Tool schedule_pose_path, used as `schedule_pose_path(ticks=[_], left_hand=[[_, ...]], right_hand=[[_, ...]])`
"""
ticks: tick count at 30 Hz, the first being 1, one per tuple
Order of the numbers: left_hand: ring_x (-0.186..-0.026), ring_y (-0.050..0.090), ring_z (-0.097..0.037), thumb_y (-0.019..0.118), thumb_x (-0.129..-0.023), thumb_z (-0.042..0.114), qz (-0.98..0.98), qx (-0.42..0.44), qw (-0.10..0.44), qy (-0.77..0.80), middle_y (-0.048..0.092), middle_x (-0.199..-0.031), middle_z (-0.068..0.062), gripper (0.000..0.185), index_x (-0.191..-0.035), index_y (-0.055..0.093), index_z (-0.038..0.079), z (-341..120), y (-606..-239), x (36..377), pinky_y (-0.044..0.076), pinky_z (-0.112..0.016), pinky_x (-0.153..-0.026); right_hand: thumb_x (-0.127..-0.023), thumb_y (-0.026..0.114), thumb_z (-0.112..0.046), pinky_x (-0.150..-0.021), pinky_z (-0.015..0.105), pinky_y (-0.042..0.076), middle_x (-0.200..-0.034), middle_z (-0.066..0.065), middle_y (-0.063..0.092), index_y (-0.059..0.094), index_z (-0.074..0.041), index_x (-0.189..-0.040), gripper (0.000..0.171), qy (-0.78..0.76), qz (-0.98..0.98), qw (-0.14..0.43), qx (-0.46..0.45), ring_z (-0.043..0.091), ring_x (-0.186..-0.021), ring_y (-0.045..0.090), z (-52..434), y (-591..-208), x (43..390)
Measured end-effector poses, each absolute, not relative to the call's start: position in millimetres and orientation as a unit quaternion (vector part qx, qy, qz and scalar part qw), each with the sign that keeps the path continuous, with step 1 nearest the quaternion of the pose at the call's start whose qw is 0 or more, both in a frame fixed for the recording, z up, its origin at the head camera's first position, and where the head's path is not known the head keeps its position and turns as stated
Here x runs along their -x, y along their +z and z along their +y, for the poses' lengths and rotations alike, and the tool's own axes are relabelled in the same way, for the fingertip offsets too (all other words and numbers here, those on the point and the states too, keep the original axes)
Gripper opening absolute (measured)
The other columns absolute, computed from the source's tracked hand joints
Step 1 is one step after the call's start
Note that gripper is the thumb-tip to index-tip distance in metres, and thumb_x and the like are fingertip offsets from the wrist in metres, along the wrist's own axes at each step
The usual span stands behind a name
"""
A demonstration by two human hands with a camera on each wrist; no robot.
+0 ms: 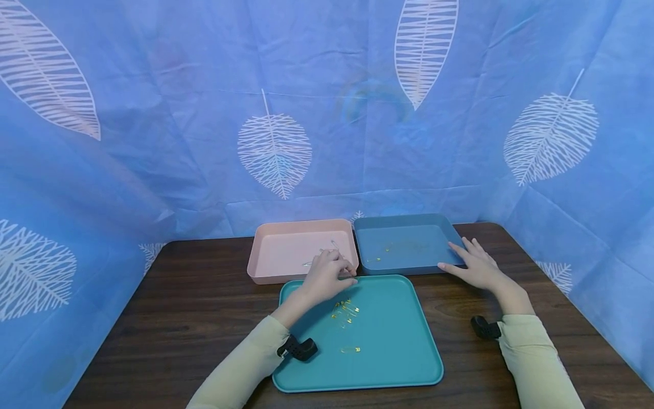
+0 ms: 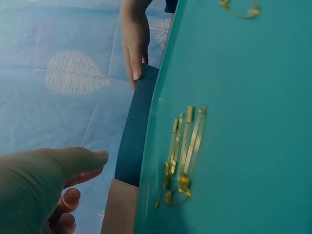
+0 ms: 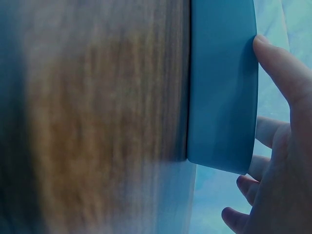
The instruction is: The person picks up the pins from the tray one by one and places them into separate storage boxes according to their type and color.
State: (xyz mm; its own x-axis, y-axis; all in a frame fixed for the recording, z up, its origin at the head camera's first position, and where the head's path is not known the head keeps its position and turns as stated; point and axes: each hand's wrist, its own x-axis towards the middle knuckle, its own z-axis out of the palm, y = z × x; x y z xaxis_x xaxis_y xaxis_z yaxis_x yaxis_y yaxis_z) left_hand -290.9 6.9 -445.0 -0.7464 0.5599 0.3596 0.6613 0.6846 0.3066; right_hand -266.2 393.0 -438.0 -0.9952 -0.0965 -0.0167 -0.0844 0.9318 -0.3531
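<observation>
My left hand (image 1: 327,275) hovers over the front right corner of the pink tray (image 1: 271,255), with fingers bent and thumb apart from them. Nothing shows between thumb and fingers in the left wrist view. A few silver safety pins (image 1: 334,244) lie in the pink tray, partly hidden by this hand. Below it, the teal tray (image 1: 393,335) holds a cluster of gold safety pins (image 2: 187,146) and a single gold safety pin (image 1: 350,349) nearer the front. My right hand (image 1: 477,266) rests with spread fingers at the right front corner of the blue tray (image 1: 409,270), thumb on its rim.
A few small gold safety pins (image 1: 378,259) lie in the blue tray's left part. All three trays stand on a dark wooden table (image 1: 204,307); the pink and blue ones sit side by side behind the teal one. A blue leaf-patterned cloth (image 1: 327,113) hangs behind.
</observation>
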Motion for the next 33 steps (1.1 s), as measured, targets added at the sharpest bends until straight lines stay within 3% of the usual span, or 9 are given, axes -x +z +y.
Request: schedule_pose_path(ticks=[8,16,33], left_hand=[[-0.079,0.032,-0.012,0.078,-0.083,0.032,-0.91,0.367,0.102,-0.165,0.044,-0.083,0.007,0.012,-0.094,0.077,0.028,-6.2,-450.5,287.8,0.023,-0.027,-0.07],[-0.082,0.03,-0.013,0.077,-0.084,0.031,-0.905,0.399,0.107,-0.104,0.046,-0.089,0.006,0.012,-0.095,0.078,0.031,-12.3,-454.6,289.7,0.022,-0.026,-0.07],[-0.084,0.029,-0.014,0.074,-0.086,0.033,-0.908,0.402,0.098,-0.062,0.043,-0.09,0.005,0.007,-0.08,0.072,0.03,-13.6,-451.5,287.7,0.024,-0.028,-0.072]], right_hand=[[-0.091,0.054,-0.059,-0.103,0.079,0.009,-0.155,0.038,0.008,0.026,0.001,-0.152,0.09,-0.177,0.983,0.018,0.049,0.056,-0.144,0.0,393.8,-441.1,267.4],[-0.091,0.055,-0.06,-0.104,0.079,0.009,-0.156,0.038,0.008,0.027,0.0,-0.152,0.09,-0.177,0.983,0.016,0.048,0.056,-0.144,0.002,393.5,-441.0,267.4],[-0.09,0.056,-0.06,-0.103,0.079,0.01,-0.155,0.037,0.011,0.028,0.0,-0.151,0.09,-0.173,0.984,0.009,0.043,0.056,-0.144,0.004,391.6,-440.3,266.0]])
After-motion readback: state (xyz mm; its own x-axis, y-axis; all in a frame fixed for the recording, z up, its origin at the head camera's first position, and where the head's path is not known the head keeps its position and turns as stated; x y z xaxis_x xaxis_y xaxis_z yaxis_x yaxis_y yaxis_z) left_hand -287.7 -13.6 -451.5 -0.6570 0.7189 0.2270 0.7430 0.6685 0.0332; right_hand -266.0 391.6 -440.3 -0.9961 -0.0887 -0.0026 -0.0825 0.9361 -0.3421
